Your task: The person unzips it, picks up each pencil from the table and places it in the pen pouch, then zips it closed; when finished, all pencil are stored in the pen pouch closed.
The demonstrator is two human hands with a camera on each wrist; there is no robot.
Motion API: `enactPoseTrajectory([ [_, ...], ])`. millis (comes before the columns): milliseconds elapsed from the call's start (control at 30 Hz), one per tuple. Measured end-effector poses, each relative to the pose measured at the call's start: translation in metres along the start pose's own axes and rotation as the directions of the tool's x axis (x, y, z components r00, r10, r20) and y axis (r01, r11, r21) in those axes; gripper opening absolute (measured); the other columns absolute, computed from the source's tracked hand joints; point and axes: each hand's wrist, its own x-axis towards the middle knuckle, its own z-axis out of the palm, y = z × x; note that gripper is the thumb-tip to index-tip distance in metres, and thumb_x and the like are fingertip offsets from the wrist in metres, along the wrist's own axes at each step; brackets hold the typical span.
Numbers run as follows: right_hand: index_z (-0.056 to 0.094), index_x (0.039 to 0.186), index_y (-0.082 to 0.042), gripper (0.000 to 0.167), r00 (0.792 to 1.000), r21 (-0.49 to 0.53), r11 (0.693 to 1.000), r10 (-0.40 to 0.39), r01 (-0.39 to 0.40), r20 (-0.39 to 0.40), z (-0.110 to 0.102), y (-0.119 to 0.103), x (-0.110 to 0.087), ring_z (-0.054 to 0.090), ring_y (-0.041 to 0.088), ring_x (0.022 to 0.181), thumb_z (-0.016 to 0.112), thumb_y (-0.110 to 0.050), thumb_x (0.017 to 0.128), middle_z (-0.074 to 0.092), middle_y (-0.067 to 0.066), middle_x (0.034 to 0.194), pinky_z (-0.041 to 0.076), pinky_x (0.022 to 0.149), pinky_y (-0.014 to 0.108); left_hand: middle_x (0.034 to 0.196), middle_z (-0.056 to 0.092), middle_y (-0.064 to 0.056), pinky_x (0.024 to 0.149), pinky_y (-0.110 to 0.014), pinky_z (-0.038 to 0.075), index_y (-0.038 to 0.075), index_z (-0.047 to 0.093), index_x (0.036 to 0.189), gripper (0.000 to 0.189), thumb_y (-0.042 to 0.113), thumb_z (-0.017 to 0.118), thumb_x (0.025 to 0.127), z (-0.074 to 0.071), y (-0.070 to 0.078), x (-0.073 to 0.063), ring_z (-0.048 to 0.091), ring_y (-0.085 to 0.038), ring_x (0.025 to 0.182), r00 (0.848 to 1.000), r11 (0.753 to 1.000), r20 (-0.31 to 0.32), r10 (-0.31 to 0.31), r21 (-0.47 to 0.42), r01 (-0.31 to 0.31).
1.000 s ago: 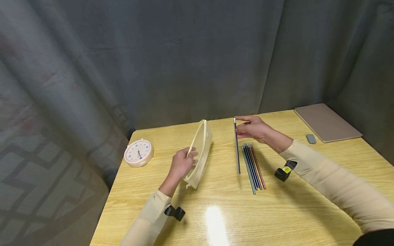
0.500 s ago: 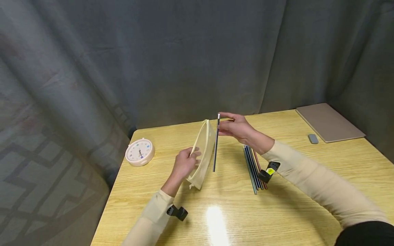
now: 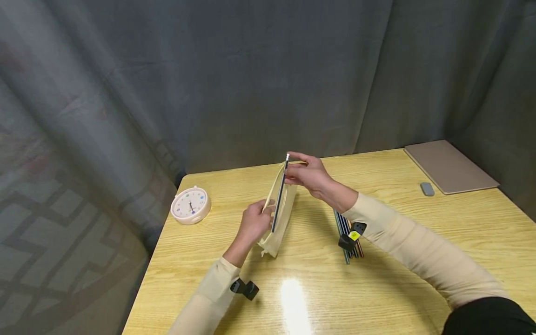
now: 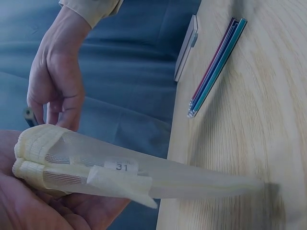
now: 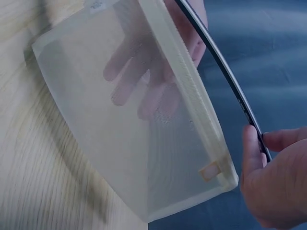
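A pale yellow mesh zip pouch [image 3: 285, 204] stands on its edge on the table, its mouth facing left. My left hand [image 3: 256, 219] holds the pouch by the rim of its mouth; the fingers [image 5: 139, 72] show through the mesh in the right wrist view. My right hand [image 3: 309, 176] pinches a dark pencil [image 3: 279, 197] near its white-tipped upper end. The pencil slants down in front of the pouch's mouth, its lower end close to my left fingers. Whether that end is inside the mouth I cannot tell. Several more pencils [image 4: 218, 69] lie side by side right of the pouch.
A pink round clock [image 3: 190, 205] lies at the table's left. On the right are a grey eraser [image 3: 427, 189] and a brown notebook [image 3: 450, 166]. Dark curtains [image 3: 268, 83] hang behind the table [image 3: 318, 293]. My right forearm passes over part of the loose pencils.
My right hand has carried the dark pencil leftward, from above the loose pencils to the pouch's mouth. The pencil has tilted. My left hand and the pouch have shifted slightly right.
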Motion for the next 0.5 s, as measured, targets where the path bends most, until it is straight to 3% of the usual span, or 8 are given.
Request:
enactPoseTrajectory([
  [67,0.040,0.157,-0.005,0.066,1.000,-0.001,1.000,-0.005,0.005,-0.014,0.001,0.001,0.000,0.069,0.006,0.067,0.058,0.013,0.096,0.064,0.021,0.118,0.060,0.067,0.018,0.091,0.074,-0.017,0.058,-0.025,0.055,-0.004,0.070,0.126,0.032,0.011,0.054,0.103,0.000,-0.001,0.000,0.064,-0.015,0.068,1.000,0.999,-0.013,0.023,0.047,-0.022],
  [167,0.041,0.157,-0.004,0.066,0.999,-0.003,1.000,-0.020,0.020,-0.029,0.002,0.003,0.001,0.070,0.006,0.067,0.059,0.013,0.096,0.065,0.018,0.114,0.061,0.067,0.018,0.087,0.073,-0.013,0.062,-0.028,0.053,-0.002,0.073,0.122,0.031,0.012,0.055,0.102,-0.001,-0.002,0.001,0.063,-0.016,0.072,0.997,0.991,-0.027,0.065,0.116,-0.062],
  [333,0.044,0.155,-0.002,0.064,0.997,-0.008,0.998,-0.066,0.066,-0.048,0.004,0.007,0.000,0.070,0.006,0.067,0.059,0.015,0.095,0.063,0.006,0.095,0.061,0.068,0.018,0.099,0.076,-0.017,0.066,-0.030,0.056,-0.001,0.073,0.122,0.033,0.010,0.051,0.101,-0.001,-0.001,0.000,0.071,-0.023,0.080,0.996,0.989,-0.017,0.087,0.125,-0.084],
  [500,0.045,0.154,-0.002,0.064,0.995,-0.045,0.996,-0.079,0.076,-0.064,0.009,0.011,-0.006,0.069,0.005,0.067,0.061,0.015,0.095,0.060,0.005,0.095,0.061,0.068,0.018,0.107,0.076,-0.019,0.071,-0.032,0.060,-0.001,0.074,0.120,0.033,0.010,0.050,0.101,-0.001,0.000,0.000,0.076,-0.028,0.087,0.996,0.992,-0.025,0.081,0.100,-0.078],
])
